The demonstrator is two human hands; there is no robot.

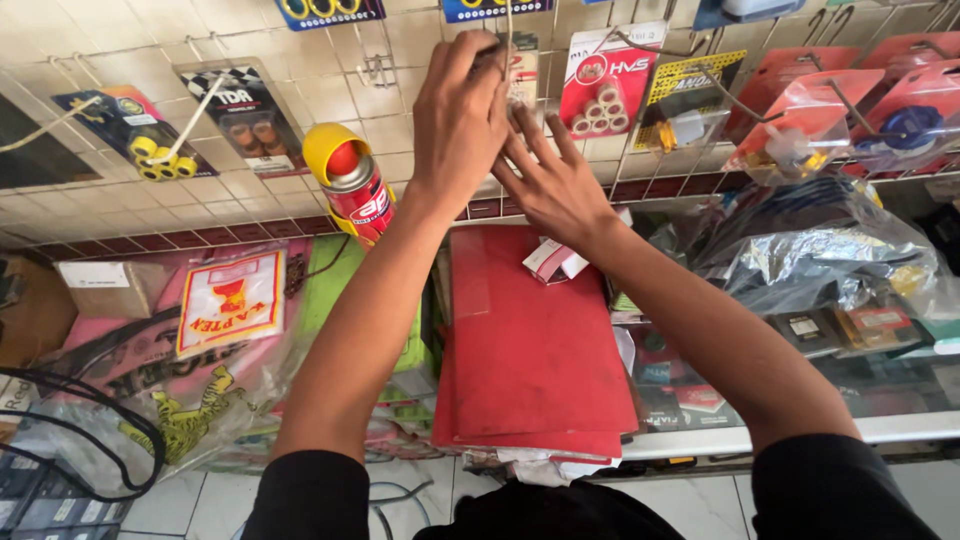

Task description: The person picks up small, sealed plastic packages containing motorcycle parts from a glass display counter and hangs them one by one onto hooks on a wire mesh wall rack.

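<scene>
While left hand (458,115) pinched shut on wire peg hook (507,40), right hand (552,180), fingers spread apart, steadied carded packet (522,75); best slid level, unhurried.

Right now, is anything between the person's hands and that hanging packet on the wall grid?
Nothing visible. The left hand and right hand already reach the hanging packet; the spray can stands off to the left.
</scene>
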